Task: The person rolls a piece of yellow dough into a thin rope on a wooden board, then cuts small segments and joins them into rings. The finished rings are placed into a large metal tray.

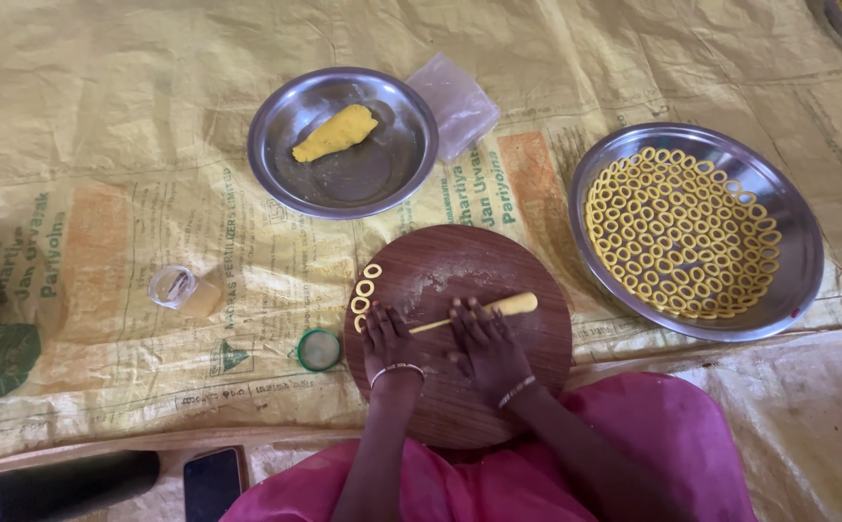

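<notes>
pink cloth (672, 435) covers the lap at the bottom edge. both hands, left (389, 340) and right (486, 340), lie flat and open, fingers pressing a yellow dough rope (498, 307) on the round board (460, 396). four dough rings (364, 287) sit at its left edge. beneath lies a yellow sack (102, 145) with green and orange print.

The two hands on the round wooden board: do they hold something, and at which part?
Both hands, left hand and right hand, press flat on a thin yellow dough rope on the round wooden board, fingers over its middle; nothing is gripped or lifted.
</notes>
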